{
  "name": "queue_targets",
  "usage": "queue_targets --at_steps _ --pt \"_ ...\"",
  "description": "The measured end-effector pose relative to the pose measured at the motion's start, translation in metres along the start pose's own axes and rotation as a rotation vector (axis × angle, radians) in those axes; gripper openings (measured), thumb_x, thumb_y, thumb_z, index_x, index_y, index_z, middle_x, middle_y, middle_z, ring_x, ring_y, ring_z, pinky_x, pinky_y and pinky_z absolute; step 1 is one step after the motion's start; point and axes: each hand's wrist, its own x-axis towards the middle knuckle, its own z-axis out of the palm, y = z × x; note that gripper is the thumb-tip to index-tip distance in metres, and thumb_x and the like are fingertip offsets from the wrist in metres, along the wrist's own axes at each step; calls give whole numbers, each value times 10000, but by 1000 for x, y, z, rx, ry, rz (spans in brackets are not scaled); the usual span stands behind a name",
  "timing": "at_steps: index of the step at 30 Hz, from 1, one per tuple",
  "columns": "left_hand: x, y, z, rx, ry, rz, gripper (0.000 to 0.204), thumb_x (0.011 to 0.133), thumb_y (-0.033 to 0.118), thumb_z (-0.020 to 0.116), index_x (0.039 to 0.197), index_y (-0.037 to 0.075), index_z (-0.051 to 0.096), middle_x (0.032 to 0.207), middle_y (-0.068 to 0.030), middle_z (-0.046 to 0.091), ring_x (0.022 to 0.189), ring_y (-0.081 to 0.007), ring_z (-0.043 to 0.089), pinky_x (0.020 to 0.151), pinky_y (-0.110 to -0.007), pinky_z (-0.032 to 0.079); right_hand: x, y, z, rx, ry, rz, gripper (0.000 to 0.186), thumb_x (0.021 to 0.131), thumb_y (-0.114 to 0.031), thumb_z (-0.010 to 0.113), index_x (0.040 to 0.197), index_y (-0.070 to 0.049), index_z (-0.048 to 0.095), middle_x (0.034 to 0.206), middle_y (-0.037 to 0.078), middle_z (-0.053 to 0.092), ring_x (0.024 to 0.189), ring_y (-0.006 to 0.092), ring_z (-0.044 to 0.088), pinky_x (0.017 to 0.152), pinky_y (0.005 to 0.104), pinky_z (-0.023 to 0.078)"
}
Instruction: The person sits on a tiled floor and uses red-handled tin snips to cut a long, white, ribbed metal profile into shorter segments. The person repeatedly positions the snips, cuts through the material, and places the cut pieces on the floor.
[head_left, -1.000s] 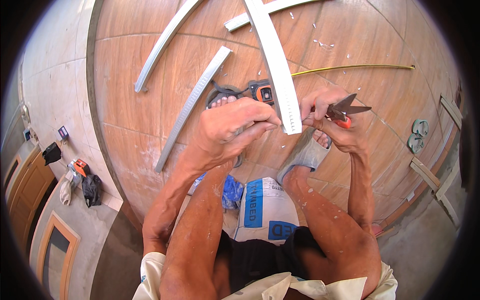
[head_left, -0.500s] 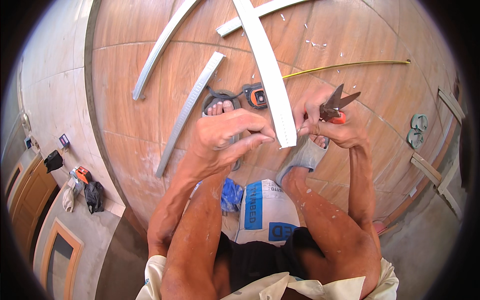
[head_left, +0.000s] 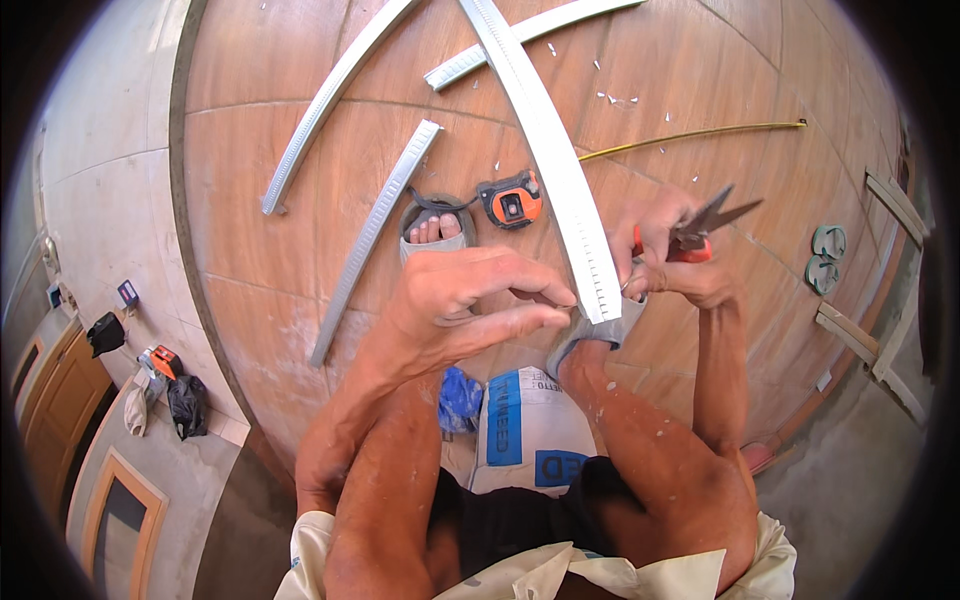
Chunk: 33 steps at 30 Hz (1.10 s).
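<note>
- Brown wood-look floor tiles [head_left: 270,250] filled the centre, pale smooth tiles [head_left: 105,120] the upper left.
- Long white metal channel [head_left: 548,150] slanted down from top centre.
- Left hand [head_left: 450,295] was at its edge; I couldn't tell whether fingers pinched.
- Right hand [head_left: 700,283] clamped red-handled dark snips [head_left: 712,219].

Far ends of your white metal strip [head_left: 556,170] and the long strip at left [head_left: 330,98] are cut off up top. Your right hand [head_left: 700,285] hides part of the shears [head_left: 712,217], and the white metal strip covers some yellow tape blade [head_left: 690,137]. Can't tell if your left hand [head_left: 465,287] touches metal; floor scraps [head_left: 620,99] too small to identify.
</note>
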Motion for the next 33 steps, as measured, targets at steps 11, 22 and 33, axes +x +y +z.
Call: queue_targets --at_steps 11,22,33 --pt "33 -36 2 -828 17 -607 928 897 463 877 1553 -24 437 1357 -172 670 1152 -255 717 950 -409 615 -14 10 24 -165 65 -270 304 836 134 838 893 -58 609 964 174 737 896 223 717 762 350 573" --pt "51 7 16 -726 453 -383 533 858 171 929 1236 1 593 1129 -95 683 1035 -171 700 949 -313 580 -21 -12 30 -443 758 -179 198 1093 -203 639 1169 -21 650 1022 110 712 930 175 642 890 343 531" --pt "38 -4 26 -955 624 -368 389 929 106 834 1212 31 578 1199 -122 694 1145 -209 715 1066 -377 579 16 19 39 -174 684 -192 376 1043 -312 774 1263 -18 698 1028 78 737 914 120 654 823 281 519"
